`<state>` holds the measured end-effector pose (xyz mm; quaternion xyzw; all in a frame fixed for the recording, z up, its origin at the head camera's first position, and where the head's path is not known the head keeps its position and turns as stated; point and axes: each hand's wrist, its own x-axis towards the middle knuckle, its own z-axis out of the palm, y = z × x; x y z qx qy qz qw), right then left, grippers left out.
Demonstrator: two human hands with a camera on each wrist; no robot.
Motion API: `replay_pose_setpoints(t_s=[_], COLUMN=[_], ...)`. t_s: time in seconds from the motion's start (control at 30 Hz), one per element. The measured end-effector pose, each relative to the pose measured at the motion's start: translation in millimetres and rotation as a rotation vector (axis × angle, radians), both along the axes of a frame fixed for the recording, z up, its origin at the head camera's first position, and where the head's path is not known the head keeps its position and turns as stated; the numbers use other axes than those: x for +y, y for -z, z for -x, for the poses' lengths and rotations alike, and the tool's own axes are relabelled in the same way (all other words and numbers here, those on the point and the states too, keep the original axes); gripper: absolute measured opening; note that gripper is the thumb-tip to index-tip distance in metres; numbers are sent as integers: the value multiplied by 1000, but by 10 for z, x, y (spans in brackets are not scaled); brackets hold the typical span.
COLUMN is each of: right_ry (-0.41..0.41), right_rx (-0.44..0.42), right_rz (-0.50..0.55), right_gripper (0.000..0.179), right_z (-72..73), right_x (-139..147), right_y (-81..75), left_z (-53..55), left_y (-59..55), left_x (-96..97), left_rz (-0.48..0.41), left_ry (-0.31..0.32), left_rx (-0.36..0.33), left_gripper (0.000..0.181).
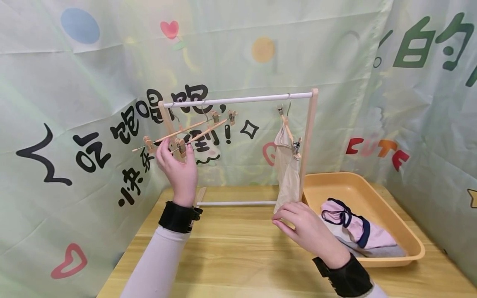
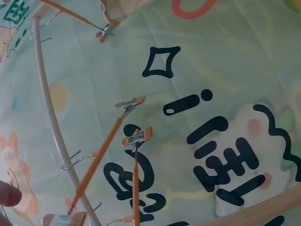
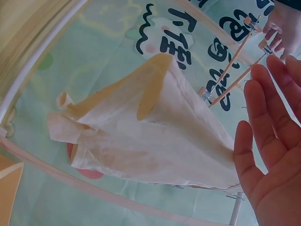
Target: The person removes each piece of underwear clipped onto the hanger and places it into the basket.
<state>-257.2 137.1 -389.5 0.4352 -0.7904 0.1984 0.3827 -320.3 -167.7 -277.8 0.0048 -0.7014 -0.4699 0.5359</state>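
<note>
One orange tray (image 1: 346,187) — clothes (image 1: 381,238) inside

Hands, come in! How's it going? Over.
Left fingers by hanger clip, grip unclear. Right fingers loose, near beige cloth. Cloth hangs clipped up. Nothing obviously blocking.

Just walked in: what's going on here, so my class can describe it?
A person works at a small clothes rack. The left hand is at the near ends of two empty clip hangers; the right hand is by the lower edge of a cream garment clipped to a third hanger, and whether it touches isn't clear. A navy-trimmed pink garment lies with grey fabric in the orange tray.
</note>
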Motion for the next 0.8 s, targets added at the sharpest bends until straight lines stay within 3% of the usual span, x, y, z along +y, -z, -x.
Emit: replay_pose_setpoints(t_s=[0.17,0.33,0.53,0.63,0.8], right_ry=[4,3,12,9,-7], right_rx=[-22,-26,-52,-56,-25], right_rz=[-11,-10,-23,-26,-4], right_gripper=[8,7,6,5,10], right_z=[-4,2,1,-1,-15], right_x=[3,7,17,15,0], right_y=[7,14,12,7,-1], left_z=[-59,-123,-222,-278,-333], left_y=[-21,-57,-91,-117,-135], left_x=[65,194,426,577,823], left_rz=[56,103,182,241,323], left_ry=[-92,-106,-9,84,230], left_rx=[116,197,142,101,89], left_gripper=[59,65,66,65,68])
